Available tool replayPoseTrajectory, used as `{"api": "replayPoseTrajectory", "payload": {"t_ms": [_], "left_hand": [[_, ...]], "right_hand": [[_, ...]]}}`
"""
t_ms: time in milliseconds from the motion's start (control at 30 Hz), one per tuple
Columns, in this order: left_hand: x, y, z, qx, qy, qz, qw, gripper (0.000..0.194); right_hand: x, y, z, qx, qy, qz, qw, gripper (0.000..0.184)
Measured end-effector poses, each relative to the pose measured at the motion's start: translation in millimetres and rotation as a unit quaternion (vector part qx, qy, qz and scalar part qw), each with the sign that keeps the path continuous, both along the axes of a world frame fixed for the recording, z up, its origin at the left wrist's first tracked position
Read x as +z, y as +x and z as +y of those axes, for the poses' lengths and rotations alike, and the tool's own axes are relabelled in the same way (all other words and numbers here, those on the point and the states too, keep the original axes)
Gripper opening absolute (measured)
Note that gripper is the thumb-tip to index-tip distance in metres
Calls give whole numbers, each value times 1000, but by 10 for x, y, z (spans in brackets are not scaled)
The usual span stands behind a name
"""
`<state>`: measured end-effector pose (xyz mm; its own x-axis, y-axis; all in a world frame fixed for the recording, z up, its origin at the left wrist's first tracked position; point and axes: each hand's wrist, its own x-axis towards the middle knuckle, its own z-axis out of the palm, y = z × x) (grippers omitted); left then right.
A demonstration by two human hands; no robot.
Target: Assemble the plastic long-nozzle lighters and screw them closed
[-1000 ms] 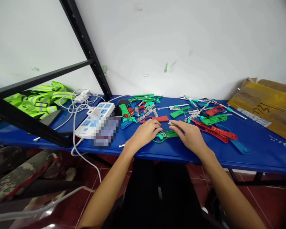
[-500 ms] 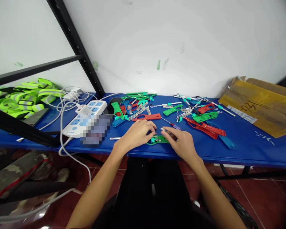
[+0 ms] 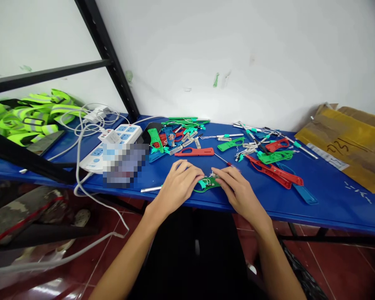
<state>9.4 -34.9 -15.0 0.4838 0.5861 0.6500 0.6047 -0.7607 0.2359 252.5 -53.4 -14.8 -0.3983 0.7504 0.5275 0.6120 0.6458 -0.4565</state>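
Observation:
A green lighter casing half lies at the table's front edge between my hands, with white wires and a teal piece inside it. Its metal tube sticks out to the left, past my left hand. The curled fingers of that hand press on the casing's left part, their tips partly hidden. My right hand is over the casing's right end, thumb and fingers pinched on a small whitish part. Just beyond the right fingers lies a screwdriver, its handle partly covered.
A red casing half lies behind my hands. Piles of lighter parts spread at the back, with red casings to the right. A power strip and cables stand left, a cardboard box right. A black rack post rises at left.
The view has shifted slightly. My right fingers have come lower and closer over the casing with the small whitish part. My left hand stays on the casing, its fingers more drawn together.

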Motion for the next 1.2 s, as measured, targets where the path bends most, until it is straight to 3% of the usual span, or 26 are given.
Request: {"api": "replayPoseTrajectory", "payload": {"t_ms": [200,400,733,1200], "left_hand": [[20,-7,-51,31,15,12,999,9],[16,-14,-64,13,9,14,1000,13],[44,-18,-79,-6,8,7,1000,13],[5,-12,-93,1,9,14,1000,12]], "right_hand": [[-25,29,-47,-18,-87,81,993,33],[-18,12,-41,1,-63,68,996,16],[26,7,-56,12,-20,60,998,20],[9,2,-60,30,-25,56,998,16]]}}
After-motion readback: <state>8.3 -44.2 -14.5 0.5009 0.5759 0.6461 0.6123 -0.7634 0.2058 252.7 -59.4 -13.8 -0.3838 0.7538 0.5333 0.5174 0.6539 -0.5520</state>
